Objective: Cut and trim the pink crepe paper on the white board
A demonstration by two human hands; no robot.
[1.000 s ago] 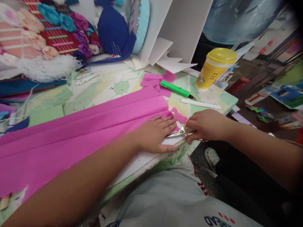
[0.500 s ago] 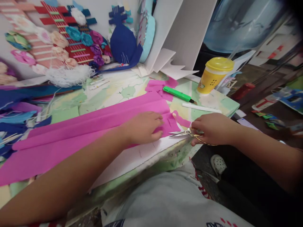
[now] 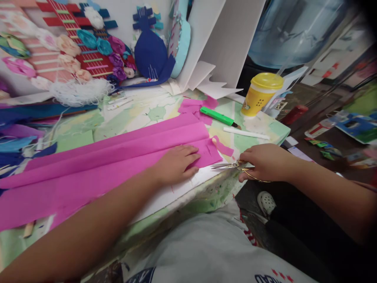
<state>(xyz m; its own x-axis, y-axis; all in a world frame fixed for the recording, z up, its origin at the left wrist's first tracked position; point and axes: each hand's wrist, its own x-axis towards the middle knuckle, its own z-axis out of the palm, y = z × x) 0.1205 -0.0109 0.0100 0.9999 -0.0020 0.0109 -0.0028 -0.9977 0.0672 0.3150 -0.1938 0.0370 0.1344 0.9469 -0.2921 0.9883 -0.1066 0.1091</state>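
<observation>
A long sheet of pink crepe paper (image 3: 118,145) lies folded lengthwise across the table, over a white sheet (image 3: 188,184) near the front edge. My left hand (image 3: 178,163) rests flat on the pink paper near its right end, fingers spread. Gold-handled scissors (image 3: 231,166) are in my right hand (image 3: 260,162), their blades pointing left beside the paper's right end and slightly apart. A curled pink strip (image 3: 223,147) lies just beyond the blades.
Behind the paper are a green cutter (image 3: 218,116), a white stick (image 3: 246,133) and a yellow cup (image 3: 262,94). White boards (image 3: 226,43) and paper-flower crafts (image 3: 97,51) stand at the back. Coloured scraps (image 3: 17,145) crowd the left side.
My left hand has lowered and flattened onto the pink paper, its fingers now spread. My right hand still holds the scissors near the same place. The view has shifted slightly.
</observation>
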